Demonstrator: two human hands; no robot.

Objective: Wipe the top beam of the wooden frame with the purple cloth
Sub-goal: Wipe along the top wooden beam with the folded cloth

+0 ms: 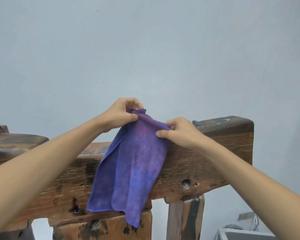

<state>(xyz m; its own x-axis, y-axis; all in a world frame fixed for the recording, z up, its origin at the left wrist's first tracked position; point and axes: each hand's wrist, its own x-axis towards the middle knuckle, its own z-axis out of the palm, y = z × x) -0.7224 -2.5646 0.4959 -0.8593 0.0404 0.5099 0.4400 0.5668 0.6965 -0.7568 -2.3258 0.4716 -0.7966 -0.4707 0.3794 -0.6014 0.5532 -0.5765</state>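
Both of your hands hold the purple cloth (130,163) up by its top edge in front of the wooden frame. Your left hand (122,115) pinches the upper left corner between thumb and curled fingers, and your right hand (178,131) pinches the upper right corner the same way, lower than the left, so the top edge slopes down toward the right. The cloth hangs from that edge with its long axis running downward and leaning a little to the left; it is folded over along its left side, and its bottom hem reaches the lower edge of the top beam (206,163). The beam lies across the view, its right end squared off and higher than the rest, with a hole (186,183) bored through its front face. Two wooden posts (185,219) stand under it. A pale blue wall (145,49) fills the background, and a grey box (241,235) sits at the lower right.
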